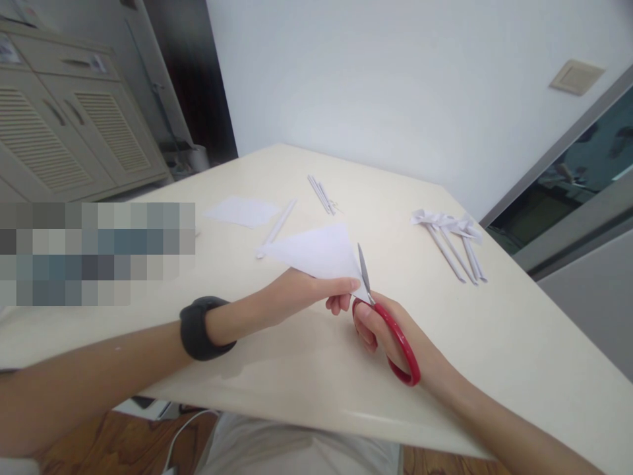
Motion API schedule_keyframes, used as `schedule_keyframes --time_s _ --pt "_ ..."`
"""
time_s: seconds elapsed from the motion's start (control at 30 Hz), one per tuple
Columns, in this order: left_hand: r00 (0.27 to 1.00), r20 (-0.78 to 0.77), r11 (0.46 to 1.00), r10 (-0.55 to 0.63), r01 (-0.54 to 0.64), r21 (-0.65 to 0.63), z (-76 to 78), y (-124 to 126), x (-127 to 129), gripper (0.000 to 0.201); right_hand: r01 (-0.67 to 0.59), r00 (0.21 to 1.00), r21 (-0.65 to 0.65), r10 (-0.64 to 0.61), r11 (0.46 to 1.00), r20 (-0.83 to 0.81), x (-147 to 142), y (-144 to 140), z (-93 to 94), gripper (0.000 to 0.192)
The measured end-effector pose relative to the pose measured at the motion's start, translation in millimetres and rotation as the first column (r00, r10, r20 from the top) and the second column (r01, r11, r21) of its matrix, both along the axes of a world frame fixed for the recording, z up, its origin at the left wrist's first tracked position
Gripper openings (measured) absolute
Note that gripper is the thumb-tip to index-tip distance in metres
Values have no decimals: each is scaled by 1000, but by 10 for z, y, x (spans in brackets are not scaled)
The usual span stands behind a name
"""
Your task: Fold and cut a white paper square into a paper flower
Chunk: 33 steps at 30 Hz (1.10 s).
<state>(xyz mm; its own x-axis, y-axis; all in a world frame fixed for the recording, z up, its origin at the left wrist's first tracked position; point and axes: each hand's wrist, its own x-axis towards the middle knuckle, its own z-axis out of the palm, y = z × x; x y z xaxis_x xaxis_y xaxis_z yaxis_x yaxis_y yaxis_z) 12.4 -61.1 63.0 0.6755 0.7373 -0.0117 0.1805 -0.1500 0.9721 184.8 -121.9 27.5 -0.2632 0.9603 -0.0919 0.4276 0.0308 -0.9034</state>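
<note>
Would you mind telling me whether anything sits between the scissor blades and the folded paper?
Nothing visible does: the red scissors in the right hand already meet the folded paper triangle held by the left hand.

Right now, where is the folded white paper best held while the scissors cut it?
By the near corner, from the left, as the left hand pinches it. The folded paper fans away from there, and the scissors in the right hand come from the right.
</note>
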Motion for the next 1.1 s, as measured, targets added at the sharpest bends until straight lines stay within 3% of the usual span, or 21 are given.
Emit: schedule_keyframes --time_s 0.8,1.1 --pt "1000 19 1000 -12 12 -1 -25 4 -6 31 -4 1000 -2 4 1000 -22 -24 -21 22 38" --pt "998 48 999 49 -49 11 -44 -14 36 31 -15 984 -16 12 1000 -176 9 -40 27 33"
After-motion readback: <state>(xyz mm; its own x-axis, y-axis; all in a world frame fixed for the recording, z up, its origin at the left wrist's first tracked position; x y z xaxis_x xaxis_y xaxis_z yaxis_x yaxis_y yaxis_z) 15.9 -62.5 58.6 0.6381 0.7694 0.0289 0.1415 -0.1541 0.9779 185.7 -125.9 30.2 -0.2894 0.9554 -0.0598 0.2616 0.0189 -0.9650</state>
